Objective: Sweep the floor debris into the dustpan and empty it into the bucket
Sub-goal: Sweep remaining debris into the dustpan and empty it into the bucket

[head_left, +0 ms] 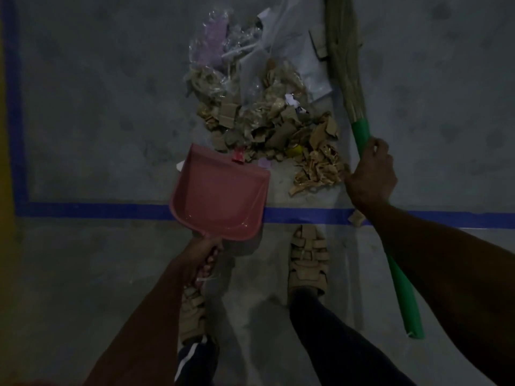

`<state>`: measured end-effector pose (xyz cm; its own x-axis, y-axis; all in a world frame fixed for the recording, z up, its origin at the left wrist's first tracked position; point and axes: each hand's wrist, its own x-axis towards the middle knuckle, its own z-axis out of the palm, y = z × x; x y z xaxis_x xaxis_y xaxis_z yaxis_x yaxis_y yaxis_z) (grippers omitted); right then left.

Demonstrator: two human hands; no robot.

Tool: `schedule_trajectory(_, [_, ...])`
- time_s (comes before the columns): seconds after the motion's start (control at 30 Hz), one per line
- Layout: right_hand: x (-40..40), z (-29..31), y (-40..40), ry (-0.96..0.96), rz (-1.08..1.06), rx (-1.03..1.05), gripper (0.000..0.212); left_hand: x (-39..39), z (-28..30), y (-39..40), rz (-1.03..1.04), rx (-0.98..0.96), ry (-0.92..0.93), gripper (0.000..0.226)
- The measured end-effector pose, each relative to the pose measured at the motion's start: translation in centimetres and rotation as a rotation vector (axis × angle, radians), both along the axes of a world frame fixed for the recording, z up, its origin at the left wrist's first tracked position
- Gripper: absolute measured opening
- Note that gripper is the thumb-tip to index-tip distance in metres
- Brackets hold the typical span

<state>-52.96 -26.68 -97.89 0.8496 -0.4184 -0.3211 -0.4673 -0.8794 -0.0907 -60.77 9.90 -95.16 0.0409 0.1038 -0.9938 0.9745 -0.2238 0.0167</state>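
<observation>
The scene is dim. The left hand (204,256) is closed around the handle of a pink plastic dustpan (220,195), holding it tilted with its open mouth pointing up the frame toward the debris pile (267,118). The pan's front lip sits just beside the near edge of the pile, and the tray itself looks empty. A small red scrap (238,156) lies right at that lip.

The right hand (372,174) is clamped on the green handle of a grass broom (359,135). The handle runs from the lower right up past the hand, and the broom's dry straw head (342,51) lies along the right side of the pile, reaching the top edge of the frame.

The pile is on the grey concrete floor (97,107) in the middle of the frame. It is mostly torn brown cardboard and crumpled paper, with clear plastic wrapping (211,51) at its far end and a white sheet (301,57) next to the broom head. A small yellow bit (295,151) sits near the pile's near edge.

A strip of blue tape (111,211) crosses the floor below the pile and turns up along the left edge. One cardboard scrap (356,218) rests on the tape under the right wrist. Two feet in tan strapped sandals (308,257) stand on the near side of the tape. No bucket shows in view.
</observation>
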Motion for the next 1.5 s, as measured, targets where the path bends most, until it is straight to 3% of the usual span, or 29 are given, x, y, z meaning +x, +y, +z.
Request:
schedule_trajectory(0.1, [-1.2, -1.7, -0.4, -0.008, 0.098, 0.023, 0.069, 1.4, -1.5, -0.3, -0.019, -0.008, 0.030, 0.037])
schedule_trajectory(0.23, [-3.1, -3.0, 0.0, 0.034, 0.217, 0.097, 0.081, 3.6, -3.3, -0.9, -0.078, -0.041, 0.076, 0.040])
schedule_trajectory(0.4, [-5.9, -4.5, 1.0, 0.099, 0.314, 0.190, 0.095, 5.5, -5.2, -1.1, -0.099, -0.034, 0.008, 0.039])
schedule_trajectory(0.5, [-6.9, -5.0, 1.4, 0.101, 0.342, 0.225, 0.095, 6.5, -5.7, -0.4, -0.111, -0.054, 0.005, 0.038])
schedule_trajectory(0.93, [-6.6, -1.5, 1.1, 0.141, 0.517, 0.213, 0.101, 11.1, -2.6, 0.0, -0.232, -0.121, -0.180, 0.039])
schedule_trajectory(1.2, [-5.6, 6.5, 3.2, 0.145, 0.477, 0.199, 0.097, 11.6, 5.3, -3.1, -0.112, -0.189, -0.243, 0.033])
schedule_trajectory(1.5, [-4.5, 23.1, 7.7, -0.012, 0.444, 0.201, 0.082, 10.7, 23.9, 0.9, -0.047, -0.239, -0.410, 0.036])
